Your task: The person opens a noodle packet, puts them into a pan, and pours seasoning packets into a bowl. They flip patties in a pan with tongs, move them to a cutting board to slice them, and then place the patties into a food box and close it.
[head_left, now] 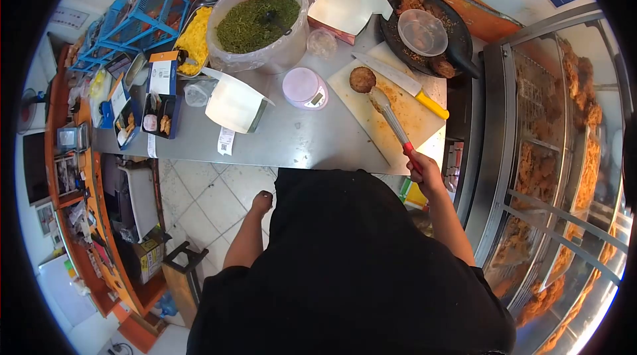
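My right hand [424, 172] is closed around the red handle of a pair of metal tongs [395, 123]. At their far tips is a round brown fried patty [362, 79], over the top left of a crumb-strewn white cutting board [361, 119]. A knife [398, 81] with a yellow handle lies across the board's upper right. My left hand [263, 203] hangs low beside my body, in front of the counter edge, fingers curled in. Just left of the board stands a small scale [305, 87] with a lilac top.
Behind the board sits a black stone mortar [458, 30] holding a clear plastic bowl [423, 32]. Open boxes [235, 103], a tub of chopped greens [259, 23] and a yellow-filled tray [196, 36] share the counter [285, 133]. A glass cabinet [497, 156] with fried chicken borders the right.
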A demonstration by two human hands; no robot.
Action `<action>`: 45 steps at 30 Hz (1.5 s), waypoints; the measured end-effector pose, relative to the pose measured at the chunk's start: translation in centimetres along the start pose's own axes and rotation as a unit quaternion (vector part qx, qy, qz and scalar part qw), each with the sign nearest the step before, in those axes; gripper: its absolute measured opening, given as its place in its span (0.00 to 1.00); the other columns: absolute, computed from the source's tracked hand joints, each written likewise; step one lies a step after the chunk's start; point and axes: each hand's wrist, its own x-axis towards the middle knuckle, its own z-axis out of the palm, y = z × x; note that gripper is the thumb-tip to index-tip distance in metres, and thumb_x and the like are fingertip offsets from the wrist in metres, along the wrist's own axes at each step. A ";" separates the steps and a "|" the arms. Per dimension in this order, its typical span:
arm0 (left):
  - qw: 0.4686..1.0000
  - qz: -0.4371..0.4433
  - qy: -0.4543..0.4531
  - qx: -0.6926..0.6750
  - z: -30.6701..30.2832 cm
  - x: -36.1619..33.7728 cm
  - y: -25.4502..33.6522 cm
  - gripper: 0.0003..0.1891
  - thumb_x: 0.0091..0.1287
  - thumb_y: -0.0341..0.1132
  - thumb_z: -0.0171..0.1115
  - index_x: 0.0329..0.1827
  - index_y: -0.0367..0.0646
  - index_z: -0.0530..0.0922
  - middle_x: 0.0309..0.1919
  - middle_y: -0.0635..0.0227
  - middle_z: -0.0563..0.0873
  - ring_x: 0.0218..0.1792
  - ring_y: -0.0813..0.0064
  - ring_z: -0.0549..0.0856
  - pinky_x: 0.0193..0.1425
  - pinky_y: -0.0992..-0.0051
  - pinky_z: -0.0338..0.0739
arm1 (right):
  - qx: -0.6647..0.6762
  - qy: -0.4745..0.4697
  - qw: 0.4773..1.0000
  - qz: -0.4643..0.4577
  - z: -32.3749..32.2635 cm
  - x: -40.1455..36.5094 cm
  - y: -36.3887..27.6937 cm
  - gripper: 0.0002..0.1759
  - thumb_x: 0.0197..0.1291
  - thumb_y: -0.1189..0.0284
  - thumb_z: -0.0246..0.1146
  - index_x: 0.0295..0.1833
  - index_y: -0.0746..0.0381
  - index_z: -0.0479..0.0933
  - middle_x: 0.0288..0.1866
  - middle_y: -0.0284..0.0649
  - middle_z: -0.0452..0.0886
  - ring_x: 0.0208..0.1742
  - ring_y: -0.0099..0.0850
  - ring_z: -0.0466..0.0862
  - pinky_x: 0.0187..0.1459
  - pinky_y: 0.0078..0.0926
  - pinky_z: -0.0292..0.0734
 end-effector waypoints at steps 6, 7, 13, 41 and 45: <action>0.998 0.037 -0.001 0.044 -0.4 1.4 -0.4 0.14 0.68 0.39 0.60 0.49 0.39 0.84 0.31 0.58 0.88 0.29 0.68 0.88 0.36 0.67 0.81 | 0.011 -0.010 1.000 -0.022 0.3 0.9 0.0 0.23 0.72 0.58 0.62 0.60 0.65 0.78 0.28 0.32 0.75 0.14 0.16 0.60 0.18 0.16 0.52; 0.996 0.066 0.007 0.053 -0.4 1.8 -0.7 0.15 0.68 0.41 0.57 0.48 0.41 0.84 0.26 0.57 0.88 0.25 0.67 0.88 0.35 0.66 0.82 | 0.002 -0.004 1.000 -0.024 0.3 1.0 0.0 0.23 0.72 0.58 0.62 0.59 0.65 0.78 0.29 0.32 0.75 0.14 0.16 0.60 0.18 0.16 0.52; 0.997 0.052 0.016 0.055 -0.2 3.0 -2.2 0.15 0.68 0.41 0.56 0.48 0.41 0.84 0.26 0.56 0.89 0.26 0.65 0.89 0.35 0.65 0.82 | -0.013 0.005 0.999 -0.032 0.3 1.0 -0.2 0.21 0.71 0.59 0.63 0.55 0.66 0.80 0.28 0.33 0.76 0.15 0.17 0.61 0.19 0.18 0.52; 0.999 0.047 0.008 0.013 1.7 0.9 -2.3 0.16 0.69 0.40 0.55 0.48 0.38 0.82 0.23 0.61 0.86 0.22 0.68 0.86 0.28 0.68 0.79 | -0.036 0.035 0.997 -0.059 3.1 0.4 0.3 0.18 0.70 0.62 0.65 0.54 0.66 0.82 0.25 0.32 0.76 0.15 0.16 0.61 0.18 0.16 0.52; 0.999 0.026 0.011 0.034 1.5 -0.2 -1.4 0.16 0.69 0.40 0.55 0.50 0.39 0.82 0.24 0.60 0.87 0.24 0.68 0.86 0.29 0.67 0.79 | -0.024 0.055 0.996 -0.066 1.4 -1.8 1.4 0.17 0.71 0.62 0.64 0.53 0.65 0.82 0.25 0.32 0.75 0.14 0.15 0.61 0.17 0.16 0.50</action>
